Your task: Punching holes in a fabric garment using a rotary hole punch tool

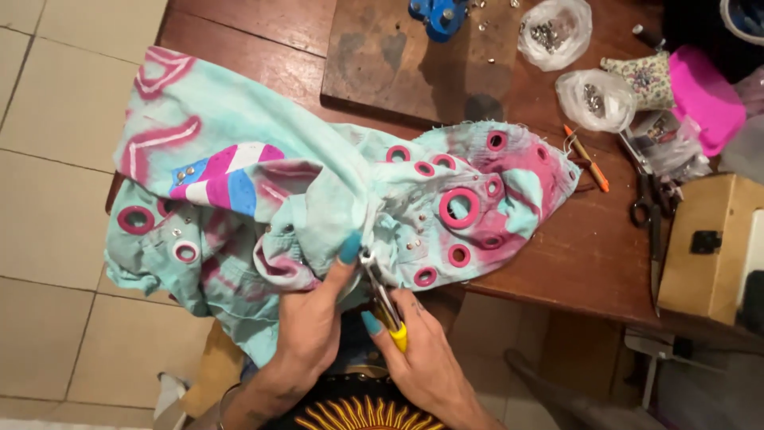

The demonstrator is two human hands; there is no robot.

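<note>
While many pink eyelets (pixel 459 207) already stud the garment (pixel 263 191), left hand (pixel 310 326) fingers pinch cloth and right hand (pixel 426 358) fingers grip pliers (pixel 383 302).

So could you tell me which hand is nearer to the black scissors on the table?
Right. The right hand, gripping the yellow-handled pliers, sits closer to the scissors; the left hand pinches the garment farther away.

The scene is seen from a single head-worn camera, aimed steeply downward and slightly forward. The wooden table (pixel 589 255) is viewed from close above, its far side toward the top edge, with tiled floor (pixel 56 159) taken in at left.
</note>
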